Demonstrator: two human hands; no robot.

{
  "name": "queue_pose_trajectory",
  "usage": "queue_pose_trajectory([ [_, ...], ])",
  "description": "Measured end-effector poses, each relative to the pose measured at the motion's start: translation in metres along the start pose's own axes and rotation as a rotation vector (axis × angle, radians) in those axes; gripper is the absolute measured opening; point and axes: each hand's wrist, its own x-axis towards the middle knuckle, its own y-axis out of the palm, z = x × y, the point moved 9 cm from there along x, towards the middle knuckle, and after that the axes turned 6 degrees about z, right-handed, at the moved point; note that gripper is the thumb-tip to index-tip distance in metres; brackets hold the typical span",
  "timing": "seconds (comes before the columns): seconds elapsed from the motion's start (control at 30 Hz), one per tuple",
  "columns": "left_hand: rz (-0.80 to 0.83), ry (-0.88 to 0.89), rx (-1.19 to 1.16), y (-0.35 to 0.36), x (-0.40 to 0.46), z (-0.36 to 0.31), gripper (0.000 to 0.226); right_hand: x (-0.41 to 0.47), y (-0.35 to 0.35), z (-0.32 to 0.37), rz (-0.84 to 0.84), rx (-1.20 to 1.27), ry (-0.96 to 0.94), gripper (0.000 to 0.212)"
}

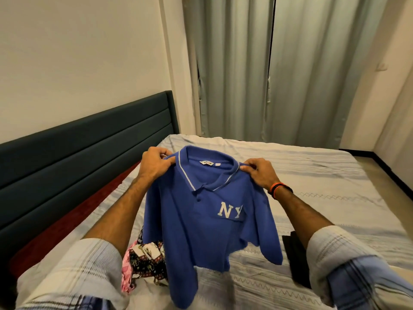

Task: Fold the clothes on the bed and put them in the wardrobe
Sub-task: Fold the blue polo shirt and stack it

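blue polo shirt (201,220) hangs above bed (324,198) | both hands pinch its shoulders, apparently: left hand (156,164), right hand (260,173)

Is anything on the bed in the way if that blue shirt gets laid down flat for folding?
Partly. A patterned black-and-pink garment lies bunched below the blue NY polo shirt, and a black folded item sits to its right. The striped sheet beyond both hands shows nothing on it.

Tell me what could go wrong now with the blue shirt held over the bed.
The blue polo shirt with NY letters hangs crooked from the left hand and right hand, so a fold may come out uneven. Its hem hangs near the patterned black and pink cloth and might drag it.
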Motion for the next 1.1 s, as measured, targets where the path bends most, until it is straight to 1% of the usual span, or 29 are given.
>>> queue_pose_trajectory([
  [0.07, 0.054, -0.002, 0.028, 0.004, 0.0, 0.002, 0.023, 0.001, -0.017, 0.004, -0.127, -0.042, -0.005, 0.021],
  [0.13, 0.087, -0.018, 0.025, 0.005, 0.0, 0.005, 0.034, 0.002, -0.031, 0.009, -0.205, -0.053, -0.03, 0.023],
  [0.2, 0.107, -0.034, 0.017, 0.005, -0.001, 0.008, 0.039, 0.002, -0.043, 0.02, -0.256, -0.094, -0.054, 0.026],
  [0.27, 0.113, -0.041, 0.027, 0.005, -0.001, 0.009, 0.038, 0.004, -0.05, 0.034, -0.238, -0.269, -0.07, 0.028],
  [0.37, 0.147, -0.048, 0.073, 0.007, -0.001, 0.011, 0.033, 0.013, -0.053, 0.042, -0.118, -0.64, -0.042, 0.025],
  [0.43, 0.176, -0.049, 0.127, 0.01, 0.0, 0.01, 0.024, 0.018, -0.055, 0.034, -0.071, -0.729, 0.032, 0.02],
  [0.5, 0.157, -0.036, 0.194, 0.013, 0.001, 0.006, 0.02, 0.02, -0.056, 0.021, -0.074, -0.638, 0.118, 0.018],
  [0.57, 0.111, -0.036, 0.278, 0.013, 0.001, 0.002, 0.024, 0.022, -0.054, 0.007, -0.065, -0.392, 0.212, 0.016],
  [0.63, 0.072, -0.083, 0.358, 0.012, -0.002, 0.0, 0.025, 0.023, -0.049, -0.006, -0.039, -0.154, 0.277, 0.019],
  [0.73, -0.006, -0.157, 0.432, 0.008, -0.008, 0.001, 0.021, 0.018, -0.045, -0.009, -0.007, 0.03, 0.32, 0.026],
  [0.8, -0.035, -0.218, 0.33, 0.009, -0.009, 0.008, 0.021, 0.017, -0.042, -0.01, -0.01, 0.085, 0.324, 0.028],
  [0.93, -0.055, -0.279, 0.001, 0.016, -0.01, 0.019, 0.018, 0.018, -0.043, -0.014, -0.081, 0.15, 0.344, 0.031],
  [1.0, -0.057, -0.285, -0.094, 0.019, -0.009, 0.025, 0.013, 0.015, -0.047, -0.01, -0.133, 0.156, 0.336, 0.029],
  [1.03, -0.062, -0.278, -0.137, 0.019, -0.009, 0.026, 0.014, 0.012, -0.05, -0.006, -0.154, 0.139, 0.33, 0.027],
  [1.1, -0.096, -0.246, -0.153, 0.017, -0.008, 0.025, 0.018, 0.009, -0.055, 0.002, -0.186, 0.085, 0.304, 0.023],
])
